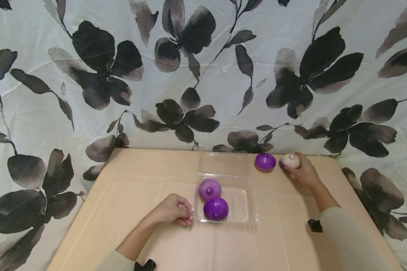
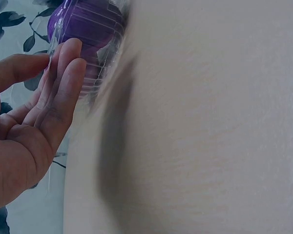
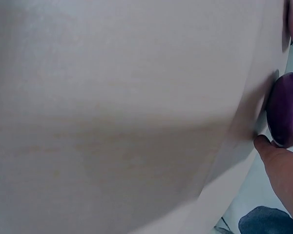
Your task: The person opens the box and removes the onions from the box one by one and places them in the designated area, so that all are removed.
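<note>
Two hands at a clear clamshell tray with onions on a tan table.
Left hand (image 1: 173, 210) pinches the left edge of the clear tray (image 1: 247, 210); a pale purple onion (image 1: 209, 189) and a dark purple onion (image 1: 216, 208) sit inside it. Right hand (image 1: 303, 172), beyond the tray's right rear corner, curls around a whitish onion (image 1: 290, 160); another purple onion (image 1: 265, 161) lies just left of that, beside the tray's open lid (image 1: 224, 163).
</note>
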A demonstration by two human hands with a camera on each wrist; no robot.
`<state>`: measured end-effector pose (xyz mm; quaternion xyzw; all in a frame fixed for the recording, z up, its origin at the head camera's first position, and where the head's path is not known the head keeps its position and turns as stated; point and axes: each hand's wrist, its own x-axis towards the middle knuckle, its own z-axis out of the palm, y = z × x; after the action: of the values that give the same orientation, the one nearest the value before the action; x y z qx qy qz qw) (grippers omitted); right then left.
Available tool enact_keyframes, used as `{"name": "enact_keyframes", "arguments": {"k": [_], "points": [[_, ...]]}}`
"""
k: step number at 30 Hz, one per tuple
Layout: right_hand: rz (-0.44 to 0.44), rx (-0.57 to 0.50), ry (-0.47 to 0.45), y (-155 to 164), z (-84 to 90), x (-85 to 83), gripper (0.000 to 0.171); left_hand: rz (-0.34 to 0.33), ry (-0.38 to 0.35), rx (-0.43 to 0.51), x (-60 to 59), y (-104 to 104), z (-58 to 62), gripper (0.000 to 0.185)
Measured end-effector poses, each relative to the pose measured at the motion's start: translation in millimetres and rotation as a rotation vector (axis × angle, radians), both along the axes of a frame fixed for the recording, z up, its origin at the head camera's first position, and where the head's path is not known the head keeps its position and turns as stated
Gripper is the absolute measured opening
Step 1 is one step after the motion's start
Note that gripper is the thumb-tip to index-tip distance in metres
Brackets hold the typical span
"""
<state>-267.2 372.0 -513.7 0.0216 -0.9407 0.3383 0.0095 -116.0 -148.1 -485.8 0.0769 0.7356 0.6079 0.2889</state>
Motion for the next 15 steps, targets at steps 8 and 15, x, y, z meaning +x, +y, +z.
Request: {"name": "enact_keyframes", "arguments": {"k": [8, 15], "points": [[-0.001, -0.007, -0.012, -1.5, 2.6, 1.5, 0.089, 0.002, 0.000, 0.003, 0.6, -0.6, 0.0, 0.013], [-0.002, -0.028, 0.018, -0.2, 0.3, 3.5, 0.089, 0.005, 0.000, -0.004, 0.4, -1.0, -0.7, 0.013]]}}
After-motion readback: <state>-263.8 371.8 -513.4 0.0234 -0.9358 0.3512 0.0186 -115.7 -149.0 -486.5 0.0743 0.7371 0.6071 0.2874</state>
